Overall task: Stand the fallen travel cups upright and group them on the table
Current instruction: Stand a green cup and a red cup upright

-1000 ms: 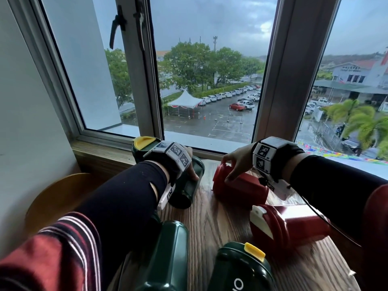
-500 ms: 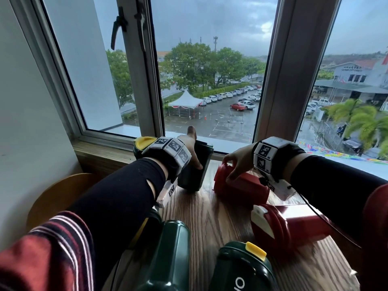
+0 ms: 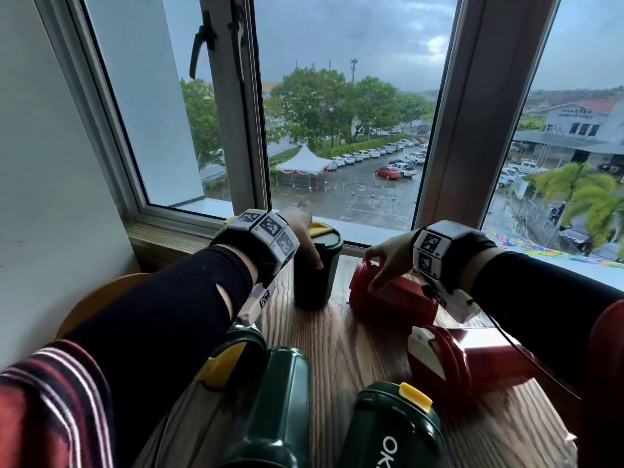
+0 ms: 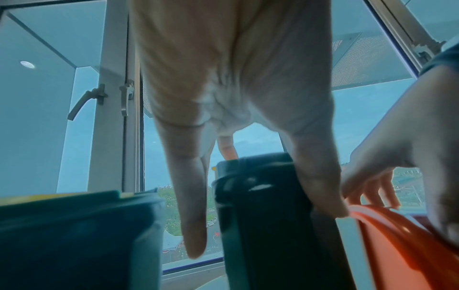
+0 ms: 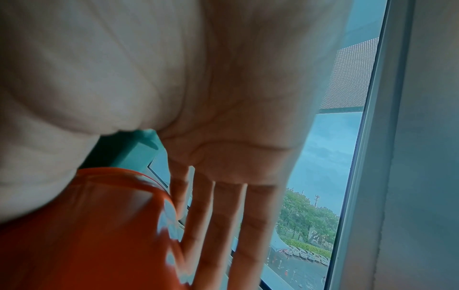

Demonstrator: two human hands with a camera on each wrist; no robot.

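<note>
A dark green travel cup (image 3: 315,278) with a yellow-tabbed lid stands upright at the back of the wooden table (image 3: 341,346). My left hand (image 3: 309,231) is over its top; the thumb lies along the cup's side (image 4: 263,225) and the other fingers are straight and spread. My right hand (image 3: 371,268) grips the lid end of a red cup (image 3: 395,304) lying on its side beside it, also seen in the right wrist view (image 5: 87,235). A second red cup (image 3: 472,359) lies nearer, on the right. Two green cups (image 3: 273,410) (image 3: 391,434) lie in front.
Another green cup with a yellow lid (image 3: 229,356) shows under my left forearm. A further green cup (image 4: 74,235) stands left of the upright one. The window sill (image 3: 158,238) and glass close the table's far side. A round wooden chair back (image 3: 87,302) sits at the left.
My left hand has tipped the green cup from lying on its side to standing upright near the window, and its fingers have straightened. My right hand has stayed on the red cup.
</note>
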